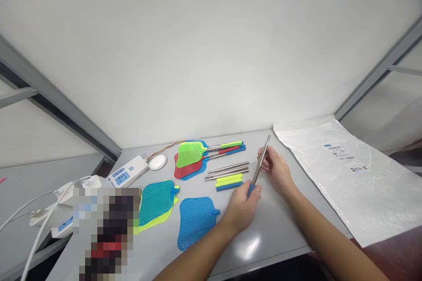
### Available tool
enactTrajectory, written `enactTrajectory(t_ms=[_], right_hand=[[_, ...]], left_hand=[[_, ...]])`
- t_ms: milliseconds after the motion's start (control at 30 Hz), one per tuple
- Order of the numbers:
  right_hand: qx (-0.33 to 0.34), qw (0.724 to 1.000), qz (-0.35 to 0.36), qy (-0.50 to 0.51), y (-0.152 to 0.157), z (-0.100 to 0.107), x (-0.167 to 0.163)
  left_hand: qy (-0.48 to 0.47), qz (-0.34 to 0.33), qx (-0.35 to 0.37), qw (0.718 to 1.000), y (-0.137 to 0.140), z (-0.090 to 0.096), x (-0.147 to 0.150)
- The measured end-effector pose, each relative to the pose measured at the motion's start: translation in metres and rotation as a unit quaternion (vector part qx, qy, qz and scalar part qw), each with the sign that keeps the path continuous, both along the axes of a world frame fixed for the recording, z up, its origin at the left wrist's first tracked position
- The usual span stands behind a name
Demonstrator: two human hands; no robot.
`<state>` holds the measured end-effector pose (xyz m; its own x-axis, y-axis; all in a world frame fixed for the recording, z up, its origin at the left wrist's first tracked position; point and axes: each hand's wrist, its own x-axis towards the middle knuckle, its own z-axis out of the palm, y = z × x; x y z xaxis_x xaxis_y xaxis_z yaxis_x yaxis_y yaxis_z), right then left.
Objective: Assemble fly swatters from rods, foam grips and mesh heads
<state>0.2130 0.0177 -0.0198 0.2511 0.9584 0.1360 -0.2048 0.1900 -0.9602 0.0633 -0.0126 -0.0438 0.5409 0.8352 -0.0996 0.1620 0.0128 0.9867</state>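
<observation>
My left hand (243,205) is closed round the blue grip of a fly swatter handle, whose metal rod (261,161) points up and away, tilted to the right. Near the rod's thin upper end, the fingers of my right hand (277,170) are closed about it. No swatter head is on this rod. Left of my hands lie loose metal rods (227,168), yellow grips (229,180) and a blue grip (229,186). A loose blue swatter head (197,221) rests by my left forearm, with a teal head (156,201) over a yellow one farther left.
Assembled fly swatters (190,154) in green, red and blue are stacked at the back. A power strip (128,171) and a white round device (157,162) stand to the left, with cables. A white plastic mailing bag (316,162) covers the right side and overhangs the table edge.
</observation>
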Motion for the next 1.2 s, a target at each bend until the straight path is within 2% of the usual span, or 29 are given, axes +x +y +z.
enactTrajectory(t_ms=[133, 333, 400, 667, 767, 867, 967, 1100, 1200], right_hand=[[0.002, 0.997, -0.024, -0.069, -0.002, 0.004, 0.007], [0.005, 0.987, 0.068, -0.146, -0.013, 0.006, -0.003], [0.011, 0.984, 0.079, -0.16, -0.016, 0.009, -0.007], [0.094, 0.951, 0.114, -0.271, -0.041, 0.049, -0.019], [0.106, 0.961, 0.101, -0.234, -0.047, 0.056, -0.028], [0.084, 0.984, 0.113, -0.11, -0.047, 0.057, -0.039], [0.051, 0.988, 0.147, 0.0, -0.046, 0.056, -0.049], [0.034, 0.99, 0.135, 0.023, -0.045, 0.056, -0.058], [0.046, 0.99, 0.127, 0.039, -0.045, 0.053, -0.061]], left_hand=[[0.019, -0.021, 0.015, 0.999, -0.001, -0.001, 0.001], [-0.007, 0.027, 0.064, 0.998, 0.001, 0.009, -0.001], [-0.016, 0.04, 0.088, 0.995, -0.001, 0.013, -0.001], [-0.059, 0.054, 0.109, 0.991, -0.009, 0.018, 0.0], [-0.066, 0.047, 0.108, 0.991, -0.007, 0.015, 0.001], [-0.065, 0.029, 0.101, 0.992, -0.007, 0.01, 0.001], [-0.084, 0.018, 0.095, 0.992, -0.007, 0.007, 0.002], [-0.104, 0.023, 0.068, 0.992, -0.006, 0.005, 0.004], [-0.122, 0.021, 0.076, 0.989, -0.005, 0.002, 0.006]])
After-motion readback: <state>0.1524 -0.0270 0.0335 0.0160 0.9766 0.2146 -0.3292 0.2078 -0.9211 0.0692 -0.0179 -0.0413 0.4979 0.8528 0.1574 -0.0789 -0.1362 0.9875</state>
